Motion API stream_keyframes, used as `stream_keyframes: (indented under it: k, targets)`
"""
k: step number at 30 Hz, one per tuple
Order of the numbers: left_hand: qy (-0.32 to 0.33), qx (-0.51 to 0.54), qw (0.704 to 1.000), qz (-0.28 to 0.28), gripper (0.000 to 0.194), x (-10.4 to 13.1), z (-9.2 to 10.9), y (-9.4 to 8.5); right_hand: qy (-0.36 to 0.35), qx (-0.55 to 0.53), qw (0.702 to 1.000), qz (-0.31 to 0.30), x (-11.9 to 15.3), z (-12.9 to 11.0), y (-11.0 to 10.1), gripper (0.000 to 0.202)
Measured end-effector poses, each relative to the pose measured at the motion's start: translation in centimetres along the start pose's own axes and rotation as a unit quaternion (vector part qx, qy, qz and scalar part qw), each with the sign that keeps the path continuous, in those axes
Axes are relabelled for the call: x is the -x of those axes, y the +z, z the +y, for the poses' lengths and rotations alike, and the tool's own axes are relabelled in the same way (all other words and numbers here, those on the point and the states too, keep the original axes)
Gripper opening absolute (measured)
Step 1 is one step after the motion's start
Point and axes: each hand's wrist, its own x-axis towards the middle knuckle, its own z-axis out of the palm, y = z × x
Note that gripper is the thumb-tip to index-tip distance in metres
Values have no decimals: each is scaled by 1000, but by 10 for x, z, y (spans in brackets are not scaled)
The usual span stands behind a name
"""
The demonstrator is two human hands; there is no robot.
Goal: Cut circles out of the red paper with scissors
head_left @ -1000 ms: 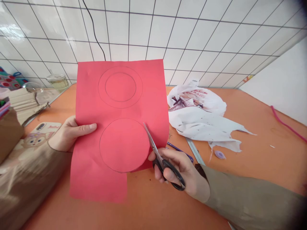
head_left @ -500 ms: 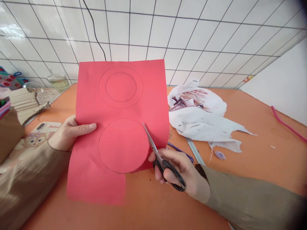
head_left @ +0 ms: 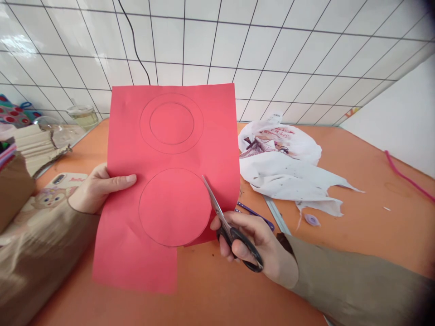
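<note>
Red paper (head_left: 125,136) is what we hold up in the middle of the view, above the orange tabletop (head_left: 360,226), with two concentric circles drawn near its top and a larger circle outline below them.

At the far left, a cardboard box (head_left: 12,194) and a cartoon-printed phone case (head_left: 50,197) lie near our left sleeve; a careless elbow could nudge them. Our left hand (head_left: 90,190) is closed on the paper's left edge, thumb flat on the front, the other fingers mostly hidden behind. With that one side gripped, the sheet could sag or twist, since its lower part hangs loose and already bends, and a cut could then stray off the line.

Right of the large circle, the black-handled scissors (head_left: 220,215) lean with the tip at the outline. We cannot tell how far the blades are parted. Steering too straight there could nick the circle or flatten its curve. Our right hand (head_left: 272,253) is curled around the handles; its fingertips are close to the paper's curled flap, which could catch against them and crease.

Farther right, the white plastic bag (head_left: 302,142) and metal ruler (head_left: 277,215) sit close enough that a wide swing could snag or knock them.
</note>
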Motion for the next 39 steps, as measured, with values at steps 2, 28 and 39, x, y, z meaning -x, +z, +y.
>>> stream_keyframes:
  k: [2,28,39]
  targets:
    - [1,0,1000,-2,22,-1,0,0,5,0,1000,0,0,0,0,47]
    - [-10,-4,1000,-13,22,-5,1,-8,46,-15,999,1,1,-3,1,51]
    - [-11,-7,1000,-5,23,-4,3,-8,55,-18,998,-2,0,-3,1,52]
